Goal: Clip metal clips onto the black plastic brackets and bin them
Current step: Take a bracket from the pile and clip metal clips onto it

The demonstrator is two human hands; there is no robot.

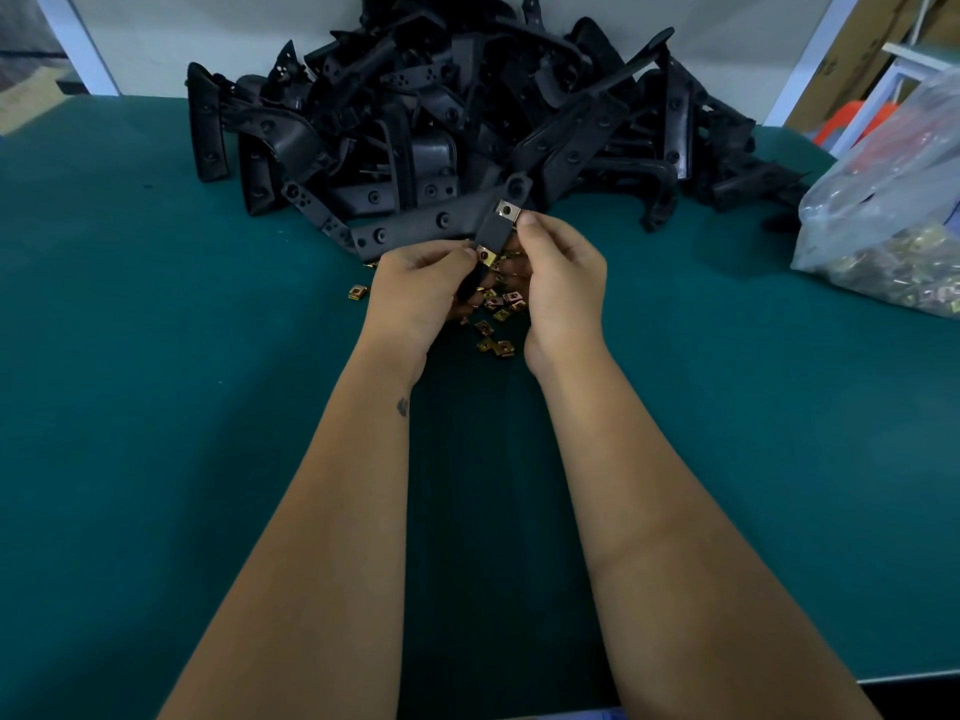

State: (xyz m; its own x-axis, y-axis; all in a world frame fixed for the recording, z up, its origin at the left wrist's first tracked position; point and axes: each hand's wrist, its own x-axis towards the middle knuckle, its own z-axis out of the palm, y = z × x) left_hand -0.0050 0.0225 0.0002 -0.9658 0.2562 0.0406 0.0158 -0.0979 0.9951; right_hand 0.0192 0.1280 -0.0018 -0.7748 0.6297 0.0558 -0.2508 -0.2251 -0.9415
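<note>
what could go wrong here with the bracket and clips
The bracket is only pinched between the left hand and right hand, so it might slip onto the loose clips below and scatter them. The upper clip looks to sit at the edge and may not be fully seated.

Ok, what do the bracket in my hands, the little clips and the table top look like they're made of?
Bracket: matte black, moulded-looking, likely plastic.
Clips: glinting gold-toned pieces, apparently plated sheet metal.
Table top: flat dull teal, probably a rubber or vinyl mat; the picture can't settle which.
</note>
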